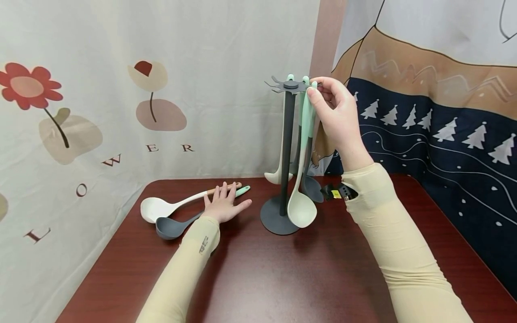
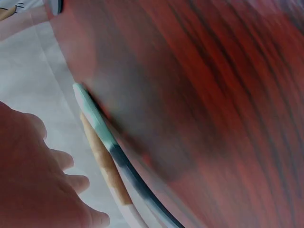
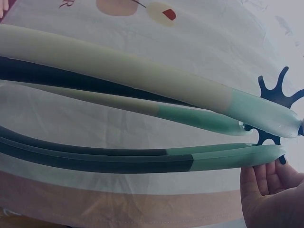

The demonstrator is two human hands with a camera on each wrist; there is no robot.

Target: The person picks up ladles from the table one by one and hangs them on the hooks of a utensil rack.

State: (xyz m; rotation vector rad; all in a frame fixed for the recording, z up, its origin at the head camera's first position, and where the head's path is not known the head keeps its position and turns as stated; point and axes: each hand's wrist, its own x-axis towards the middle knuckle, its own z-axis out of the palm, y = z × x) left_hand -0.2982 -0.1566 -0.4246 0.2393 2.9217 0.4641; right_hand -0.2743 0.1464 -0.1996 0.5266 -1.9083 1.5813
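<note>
In the head view my right hand (image 1: 336, 105) is up at the hooks of a dark grey utensil stand (image 1: 288, 152). Its thumb and fingers pinch the green handle end of a grey ladle (image 3: 142, 164), as the right wrist view shows. In front of it hangs a white ladle (image 1: 302, 210) with a green handle. My left hand (image 1: 221, 207) spreads its fingers over the handles of two utensils on the table, a white ladle with a tan handle (image 1: 159, 210) and a grey ladle with a green handle (image 1: 171, 228). Whether it touches them is unclear.
Another white utensil (image 1: 273, 177) and a further grey one (image 1: 298, 152) hang behind the stand's post. The stand's round base (image 1: 271, 217) rests on the reddish-brown table (image 1: 258, 278). Printed curtains (image 1: 226, 89) close off the back and right side.
</note>
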